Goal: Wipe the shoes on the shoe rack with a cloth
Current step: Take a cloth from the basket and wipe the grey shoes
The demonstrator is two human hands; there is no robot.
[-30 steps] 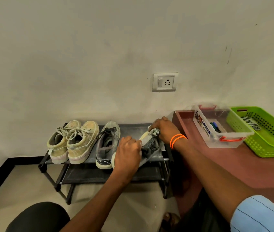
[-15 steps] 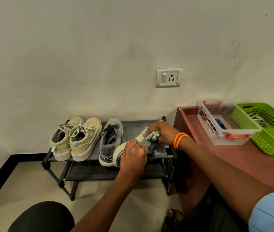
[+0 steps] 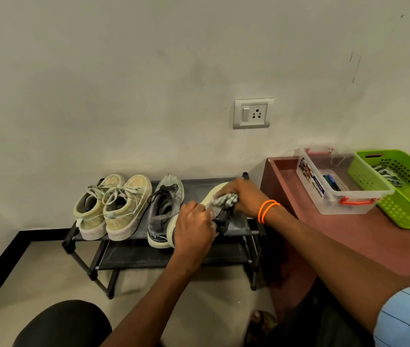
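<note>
The black shoe rack [image 3: 206, 186] stands against the wall in the middle of the frame, and the reddish table [image 3: 349, 236] is just beside it, at the right. On the table, at the right edge of the frame, are a green basket [image 3: 409, 204] and a clear plastic box [image 3: 336, 204], touching each other. On the top shelf of the rack, at the left, a pair of beige shoes [image 3: 114, 206] stands, and a grey shoe [image 3: 164, 209] is next to them. My left hand [image 3: 194, 229] grips the heel part of the tilted grey shoe [image 3: 221, 219] in the centre. My right hand [image 3: 245, 199] has its fingers curled around the cloth [image 3: 224, 200] and presses it on the pale sole of this shoe.
</note>
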